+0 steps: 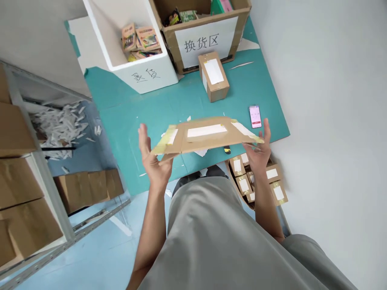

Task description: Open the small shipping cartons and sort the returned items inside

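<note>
Teal mat (193, 100) covers the floor ahead; far on it stand a white foam bin (133, 48) of packets, a labelled cardboard box (205, 36) and a small taped parcel (213, 76), with a phone (255, 117) to the right. More small parcels (260, 179) sit near the right knee. Between both hands hangs a flattened carton (205, 137), held level: left hand (154, 161) with an open grip under its left end, right hand (260, 149) with fingers spread, pinching its right end.

The one camera sits on my head, looking forward and steeply down past my chest to the floor (317, 80). My hands are close below it; the boxes by the wall lie farther off.
</note>
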Tool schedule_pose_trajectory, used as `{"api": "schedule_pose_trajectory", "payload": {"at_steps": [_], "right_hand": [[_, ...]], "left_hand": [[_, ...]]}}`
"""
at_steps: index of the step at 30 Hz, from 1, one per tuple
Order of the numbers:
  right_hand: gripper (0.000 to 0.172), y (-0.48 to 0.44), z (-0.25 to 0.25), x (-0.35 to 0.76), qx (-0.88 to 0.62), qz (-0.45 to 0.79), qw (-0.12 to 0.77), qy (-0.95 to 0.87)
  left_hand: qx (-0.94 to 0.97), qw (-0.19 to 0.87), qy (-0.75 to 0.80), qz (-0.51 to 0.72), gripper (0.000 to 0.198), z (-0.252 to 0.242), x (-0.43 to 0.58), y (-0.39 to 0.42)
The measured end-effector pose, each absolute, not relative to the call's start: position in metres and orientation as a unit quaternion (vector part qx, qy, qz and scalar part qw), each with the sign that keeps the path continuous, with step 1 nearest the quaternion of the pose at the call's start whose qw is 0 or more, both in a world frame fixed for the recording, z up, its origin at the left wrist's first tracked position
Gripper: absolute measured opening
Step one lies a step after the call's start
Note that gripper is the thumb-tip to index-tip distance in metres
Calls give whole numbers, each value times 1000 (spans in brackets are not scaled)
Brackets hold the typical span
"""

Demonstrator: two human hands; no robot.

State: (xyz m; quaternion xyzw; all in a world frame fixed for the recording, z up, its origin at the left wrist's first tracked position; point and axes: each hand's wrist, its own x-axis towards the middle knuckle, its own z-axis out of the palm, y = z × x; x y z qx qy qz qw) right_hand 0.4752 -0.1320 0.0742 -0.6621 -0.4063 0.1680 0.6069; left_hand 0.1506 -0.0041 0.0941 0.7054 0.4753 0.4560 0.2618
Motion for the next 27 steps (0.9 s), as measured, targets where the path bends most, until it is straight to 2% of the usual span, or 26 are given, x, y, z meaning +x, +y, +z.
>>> {"api": "schedule_pose_trajectory", "payload": {"at_steps": [5,7,10,11,14,16,18,21,23,25,27], "right_hand": [[24,-172,102,466,-688,118,589,-407],[18,-193,112,447,-713,72,581,-386],[23,-232,115,413,-741,4,590,-320],[32,-248,112,401,-749,-7,595,-291],[84,-305,97,367,-771,19,600,-215],[103,-349,84,342,-777,65,604,-169],[98,-393,73,311,-771,98,620,-109],[75,-450,64,258,-760,102,642,-3],[66,-479,61,223,-755,70,649,62],[63,-502,57,193,-742,17,659,122],[64,-524,47,170,-717,-42,672,181]], "left_hand": [[737,259,382,493,22,100,151,-2],[726,299,352,509,19,101,152,-5],[697,400,329,496,28,94,151,-14],[688,429,329,484,35,90,151,-17],[682,495,318,434,50,71,151,-27],[683,554,279,385,56,58,157,-37],[675,618,230,330,61,47,171,-51],[660,683,176,258,68,37,198,-84],[653,711,150,214,80,32,216,-109],[649,733,132,153,100,25,229,-133],[653,746,122,51,108,13,235,-158]]}}
